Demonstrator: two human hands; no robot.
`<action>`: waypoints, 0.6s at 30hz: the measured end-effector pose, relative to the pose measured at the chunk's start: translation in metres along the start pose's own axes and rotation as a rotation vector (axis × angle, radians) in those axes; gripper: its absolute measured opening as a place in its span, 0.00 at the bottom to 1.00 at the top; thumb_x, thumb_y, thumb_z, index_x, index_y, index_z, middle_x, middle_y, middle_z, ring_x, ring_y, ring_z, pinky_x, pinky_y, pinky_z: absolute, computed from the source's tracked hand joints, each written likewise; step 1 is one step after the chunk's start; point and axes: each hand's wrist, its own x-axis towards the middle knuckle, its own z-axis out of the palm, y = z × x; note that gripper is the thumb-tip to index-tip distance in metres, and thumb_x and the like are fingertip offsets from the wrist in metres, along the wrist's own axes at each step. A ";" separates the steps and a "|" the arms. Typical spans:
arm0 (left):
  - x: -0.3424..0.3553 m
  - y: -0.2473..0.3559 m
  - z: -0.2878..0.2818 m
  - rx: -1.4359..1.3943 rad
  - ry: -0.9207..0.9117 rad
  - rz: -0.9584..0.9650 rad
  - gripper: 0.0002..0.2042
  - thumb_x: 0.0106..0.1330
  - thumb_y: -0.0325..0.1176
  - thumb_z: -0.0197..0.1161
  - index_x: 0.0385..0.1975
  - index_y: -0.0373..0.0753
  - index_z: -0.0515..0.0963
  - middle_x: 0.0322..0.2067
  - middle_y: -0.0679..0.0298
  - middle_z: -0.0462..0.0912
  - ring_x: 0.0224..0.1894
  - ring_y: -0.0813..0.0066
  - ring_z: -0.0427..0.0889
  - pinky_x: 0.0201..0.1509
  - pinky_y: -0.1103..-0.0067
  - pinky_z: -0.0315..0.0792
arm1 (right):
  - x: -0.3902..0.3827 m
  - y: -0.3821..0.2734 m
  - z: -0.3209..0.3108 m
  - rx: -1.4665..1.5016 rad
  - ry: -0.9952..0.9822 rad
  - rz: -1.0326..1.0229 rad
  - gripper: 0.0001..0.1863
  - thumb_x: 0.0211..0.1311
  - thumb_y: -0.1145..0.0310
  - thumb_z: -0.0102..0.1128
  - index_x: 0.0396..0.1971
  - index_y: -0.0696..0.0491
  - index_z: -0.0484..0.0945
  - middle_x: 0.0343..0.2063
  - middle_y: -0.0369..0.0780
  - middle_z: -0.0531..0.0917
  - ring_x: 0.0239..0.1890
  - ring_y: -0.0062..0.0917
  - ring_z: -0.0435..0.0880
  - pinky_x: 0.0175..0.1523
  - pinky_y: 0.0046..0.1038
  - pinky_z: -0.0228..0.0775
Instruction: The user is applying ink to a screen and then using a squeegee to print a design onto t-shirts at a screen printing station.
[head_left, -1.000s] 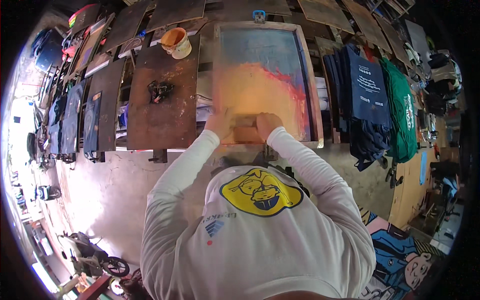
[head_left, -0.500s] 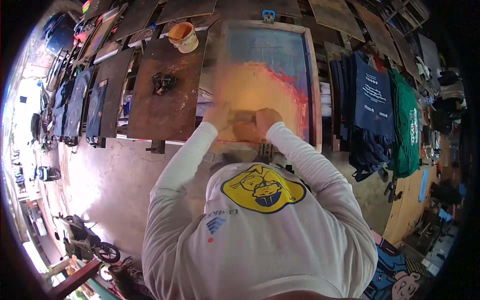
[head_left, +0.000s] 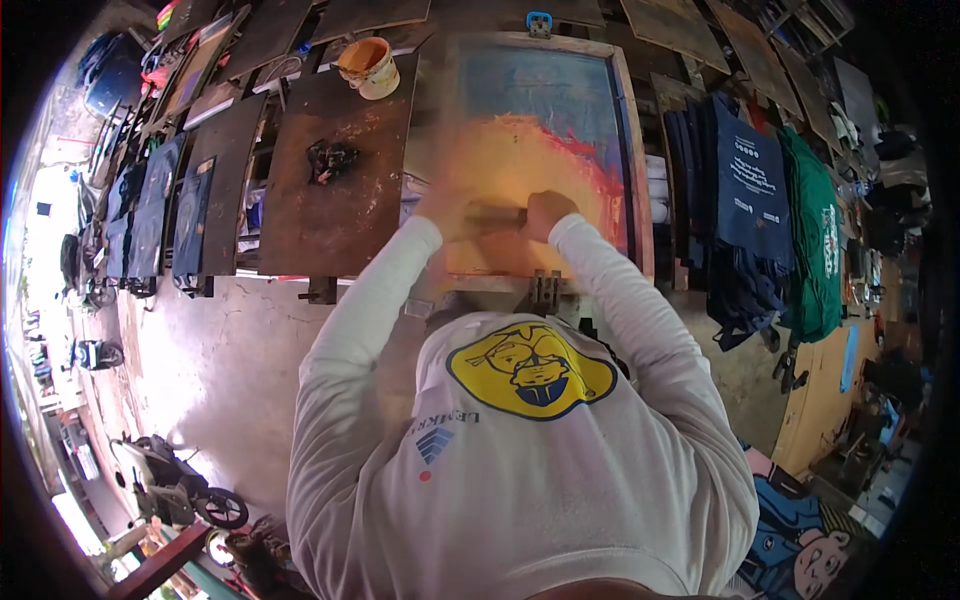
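Observation:
A wooden-framed printing screen (head_left: 635, 150) lies before me, its mesh smeared with orange-yellow ink (head_left: 500, 150) that turns red along the edge near the bare blue-grey part. Across the near half of the mesh a dark squeegee (head_left: 497, 216) lies crosswise, blurred by motion. My right hand (head_left: 549, 212) is closed round its right end. At the other end, by the screen's left side, is my left hand (head_left: 447, 208); its fingers are too smeared to show whether they grip. Metal hinge clamps (head_left: 545, 290) hold the near edge of the frame.
On the dark board (head_left: 335, 215) to the left stand an ink-stained bucket (head_left: 369, 68) and a crumpled black lump (head_left: 331, 160). Navy cloth bags (head_left: 750, 190) and green ones (head_left: 812, 240) hang over boards at right. A blue-handled clamp (head_left: 539, 24) sits at the screen's far end.
Both hands and the squeegee have shifted slightly away from me over the screen. The whole view has moved a little as well.

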 end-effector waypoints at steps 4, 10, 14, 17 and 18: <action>0.023 -0.027 0.010 0.040 -0.031 0.041 0.25 0.48 0.49 0.74 0.40 0.43 0.74 0.37 0.54 0.83 0.40 0.49 0.83 0.43 0.59 0.76 | 0.013 0.000 -0.013 -0.010 -0.003 0.075 0.23 0.47 0.52 0.67 0.34 0.58 0.85 0.35 0.52 0.86 0.40 0.44 0.86 0.49 0.41 0.78; 0.024 -0.035 0.019 0.039 0.035 -0.020 0.22 0.50 0.41 0.73 0.42 0.42 0.73 0.40 0.55 0.82 0.41 0.50 0.83 0.43 0.59 0.76 | 0.004 -0.016 -0.007 -0.025 0.196 0.195 0.17 0.57 0.54 0.63 0.31 0.56 0.85 0.30 0.49 0.86 0.37 0.43 0.86 0.45 0.42 0.79; 0.005 -0.031 0.037 0.070 0.066 0.042 0.23 0.50 0.35 0.72 0.46 0.42 0.71 0.44 0.58 0.77 0.40 0.49 0.83 0.42 0.60 0.78 | -0.011 -0.016 0.027 -0.030 0.214 0.234 0.16 0.58 0.56 0.62 0.31 0.55 0.83 0.29 0.47 0.86 0.35 0.43 0.86 0.43 0.43 0.79; -0.020 -0.024 0.057 0.040 0.128 0.047 0.25 0.50 0.34 0.72 0.48 0.43 0.70 0.45 0.59 0.73 0.40 0.50 0.82 0.41 0.62 0.79 | -0.031 -0.020 0.051 0.005 0.274 0.230 0.14 0.57 0.58 0.63 0.31 0.55 0.80 0.28 0.48 0.85 0.34 0.43 0.86 0.42 0.43 0.78; -0.028 -0.020 0.057 0.034 0.118 0.058 0.25 0.50 0.34 0.72 0.48 0.43 0.70 0.45 0.59 0.73 0.40 0.50 0.82 0.41 0.62 0.79 | -0.040 -0.022 0.060 0.029 0.295 0.213 0.13 0.56 0.59 0.63 0.31 0.55 0.80 0.28 0.48 0.85 0.33 0.44 0.85 0.41 0.43 0.78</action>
